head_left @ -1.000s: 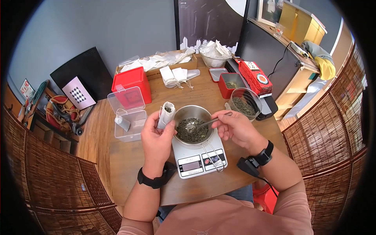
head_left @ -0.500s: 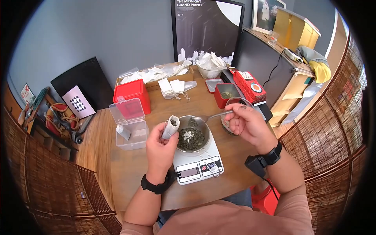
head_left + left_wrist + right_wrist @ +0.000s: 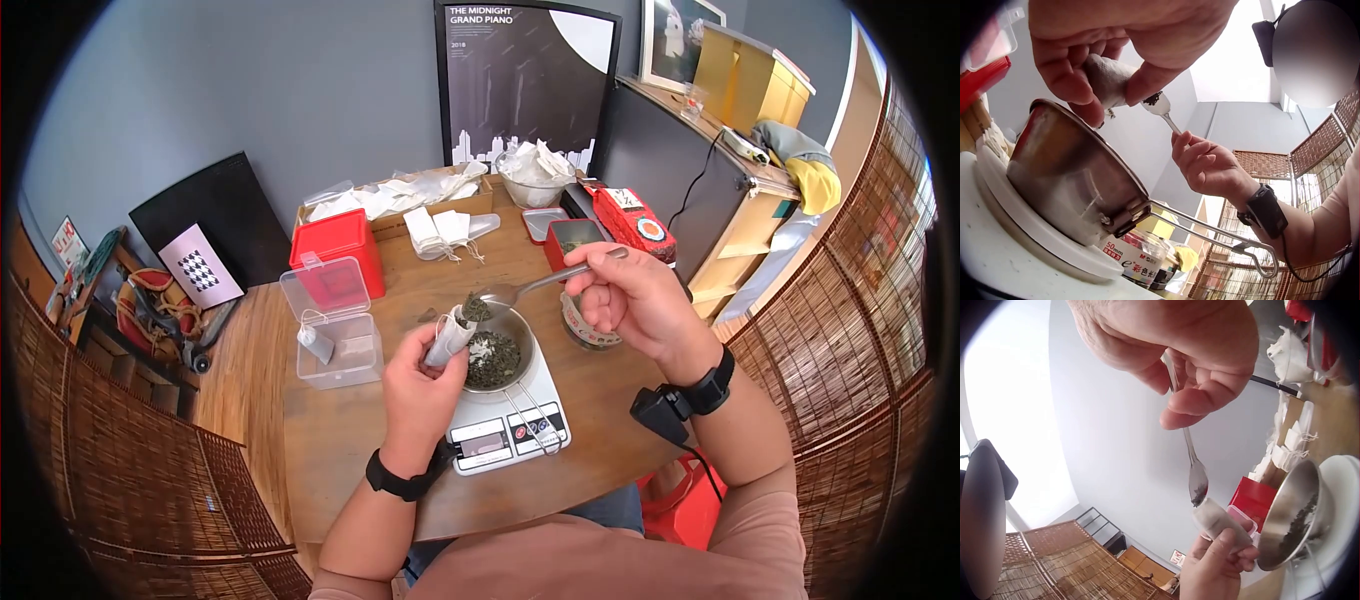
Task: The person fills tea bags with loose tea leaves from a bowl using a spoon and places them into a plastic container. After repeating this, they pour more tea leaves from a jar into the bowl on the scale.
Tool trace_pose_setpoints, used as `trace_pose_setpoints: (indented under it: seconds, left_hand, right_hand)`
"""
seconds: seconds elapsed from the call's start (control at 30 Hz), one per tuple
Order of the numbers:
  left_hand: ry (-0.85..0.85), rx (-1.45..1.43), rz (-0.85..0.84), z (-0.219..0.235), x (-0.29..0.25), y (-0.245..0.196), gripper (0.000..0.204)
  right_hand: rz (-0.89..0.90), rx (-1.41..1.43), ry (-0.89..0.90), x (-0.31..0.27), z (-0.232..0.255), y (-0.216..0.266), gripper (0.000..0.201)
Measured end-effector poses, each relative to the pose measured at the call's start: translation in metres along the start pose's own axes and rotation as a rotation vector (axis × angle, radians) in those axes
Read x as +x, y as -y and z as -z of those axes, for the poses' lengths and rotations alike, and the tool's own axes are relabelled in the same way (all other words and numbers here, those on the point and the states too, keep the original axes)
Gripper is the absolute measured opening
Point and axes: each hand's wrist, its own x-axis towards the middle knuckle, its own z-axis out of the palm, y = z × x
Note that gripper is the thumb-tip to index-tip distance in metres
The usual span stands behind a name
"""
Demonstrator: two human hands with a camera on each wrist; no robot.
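My left hand (image 3: 422, 385) grips a white cloth tea bag (image 3: 448, 341) upright and slightly tilted, its mouth facing up. Between the thumb and fingers of my right hand (image 3: 637, 302) is the handle of a metal spoon (image 3: 540, 284). The spoon's tip, loaded with dried tea leaves (image 3: 476, 306), is right at the bag's mouth; the right wrist view shows the spoon bowl (image 3: 1197, 481) tipped down toward it. Below the hands, a steel pot (image 3: 1075, 175) with a wire handle holds loose dark leaves (image 3: 494, 362) and stands on a white kitchen scale (image 3: 485, 448).
Left of the pot sits an open clear plastic box (image 3: 340, 365) with a filled bag (image 3: 316, 342). Behind it stands a red container (image 3: 335, 245). Empty white bags (image 3: 437, 228) lie farther back. A clear tub (image 3: 590, 335) and red tin (image 3: 567, 236) are at right.
My right hand lifted the spoon out of the pot with leaves on it and brought it left to the bag's mouth. My left hand moved the bag slightly right and down.
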Motion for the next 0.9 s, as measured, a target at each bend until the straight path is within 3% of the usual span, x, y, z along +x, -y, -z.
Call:
trace_pose_setpoints:
  seconds: [0.23, 0.6, 0.9]
  left_hand:
    - [0.002, 0.072, -0.017, 0.001, 0.0, 0.002, 0.026]
    - [0.015, 0.098, 0.002, -0.002, -0.001, -0.002, 0.028]
    - [-0.001, 0.0, 0.035, 0.0, 0.0, -0.003, 0.028]
  right_hand:
    - [0.039, -0.233, -0.052, -0.005, -0.022, 0.006, 0.023]
    - [0.245, -0.751, 0.036, -0.017, -0.067, 0.019, 0.017]
    - [0.384, -0.795, 0.007, -0.02, -0.074, 0.021, 0.014]
